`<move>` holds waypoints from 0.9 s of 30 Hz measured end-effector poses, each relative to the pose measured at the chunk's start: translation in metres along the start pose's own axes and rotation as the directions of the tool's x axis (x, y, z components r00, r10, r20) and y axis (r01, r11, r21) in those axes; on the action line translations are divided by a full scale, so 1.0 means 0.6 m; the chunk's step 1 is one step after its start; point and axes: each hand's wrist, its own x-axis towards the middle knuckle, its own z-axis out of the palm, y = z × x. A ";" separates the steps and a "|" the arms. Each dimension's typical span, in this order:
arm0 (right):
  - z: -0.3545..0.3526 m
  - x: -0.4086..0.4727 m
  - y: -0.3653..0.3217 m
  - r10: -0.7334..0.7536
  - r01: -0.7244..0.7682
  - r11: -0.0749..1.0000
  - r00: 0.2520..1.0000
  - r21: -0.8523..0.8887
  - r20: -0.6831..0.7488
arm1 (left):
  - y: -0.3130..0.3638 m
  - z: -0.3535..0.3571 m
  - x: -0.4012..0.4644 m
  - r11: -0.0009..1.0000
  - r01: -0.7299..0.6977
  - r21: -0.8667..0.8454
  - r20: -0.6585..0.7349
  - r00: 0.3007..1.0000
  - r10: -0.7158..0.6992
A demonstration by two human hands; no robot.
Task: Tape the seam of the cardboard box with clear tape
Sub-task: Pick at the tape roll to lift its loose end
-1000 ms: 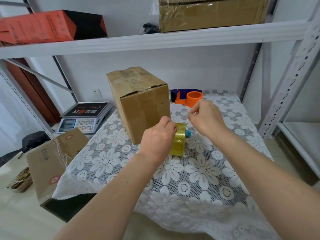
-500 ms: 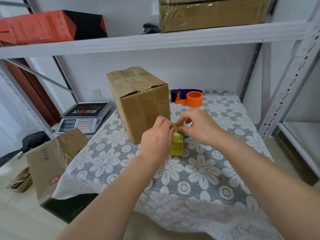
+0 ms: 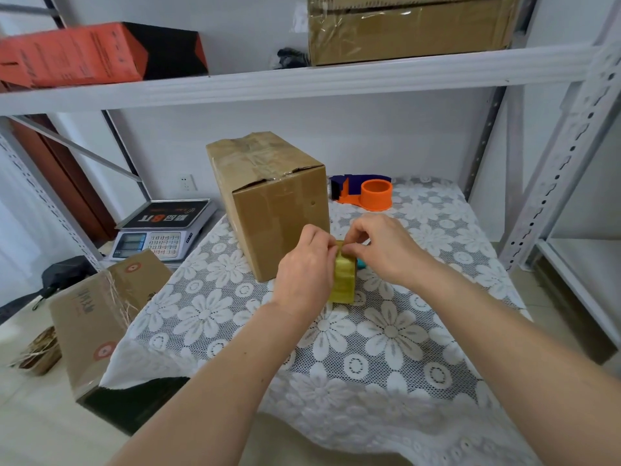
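Note:
A brown cardboard box (image 3: 279, 210) stands upright on the lace-covered table (image 3: 386, 331), its top flaps wrinkled with old tape. Just in front of its near corner, my left hand (image 3: 302, 270) grips a yellowish roll of clear tape (image 3: 344, 280) held on edge above the cloth. My right hand (image 3: 383, 247) meets it from the right, with thumb and fingertips pinched at the top of the roll. Whether a tape end is lifted is hidden by the fingers.
An orange and blue tape dispenser (image 3: 369, 193) sits behind on the table. A small teal object (image 3: 361, 263) peeks out under my right hand. A scale (image 3: 164, 227) and a taped box (image 3: 104, 314) are at the left. Shelf posts stand at the right.
My right hand came down from above the table to the roll and now pinches its top edge. My left hand turned the roll more edge-on.

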 end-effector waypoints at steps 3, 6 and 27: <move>0.000 -0.001 0.003 -0.011 0.010 1.000 1.000 -0.014 -0.019 | 0.003 -0.002 0.005 0.996 0.056 -0.065 0.032 0.998 -0.054; 0.002 -0.002 0.007 -0.040 0.037 0.999 0.997 -0.040 -0.060 | 0.000 -0.004 0.010 0.970 0.136 -0.202 0.049 0.990 -0.129; 0.025 -0.006 0.030 -0.156 0.158 0.987 0.976 -0.002 -0.149 | -0.008 -0.023 0.009 0.561 0.548 -0.620 0.360 0.835 -0.417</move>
